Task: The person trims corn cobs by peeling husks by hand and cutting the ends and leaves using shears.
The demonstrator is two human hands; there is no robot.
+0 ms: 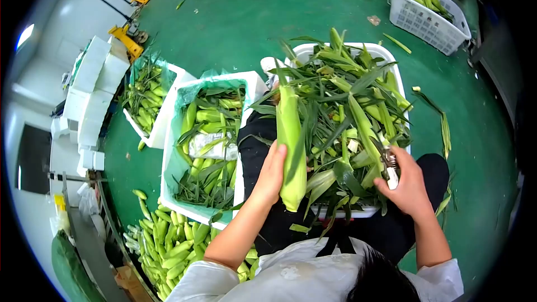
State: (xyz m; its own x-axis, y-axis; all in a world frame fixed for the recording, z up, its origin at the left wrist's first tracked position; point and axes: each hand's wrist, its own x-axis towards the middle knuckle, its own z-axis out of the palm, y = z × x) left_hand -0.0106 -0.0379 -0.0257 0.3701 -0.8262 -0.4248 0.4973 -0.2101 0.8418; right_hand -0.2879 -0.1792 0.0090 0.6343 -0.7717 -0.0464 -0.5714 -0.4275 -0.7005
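One white tub [384, 52] brims with corn leaves [366, 128]; at its left side, the left grip [272, 172] curls around a green corn ear [291, 148]; by the leaves, the right grip [409, 183] wraps white-handled clippers [392, 178].

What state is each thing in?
Long green corn ear: in husk, in left hand
White-handled metal clippers: in right hand; open or shut unclear
White plastic tub: heaped with green leaves
Nearer white foam box, green plastic liner: open, filled
White perforated plastic crate: open, holding greenery
Green corn pile: loose
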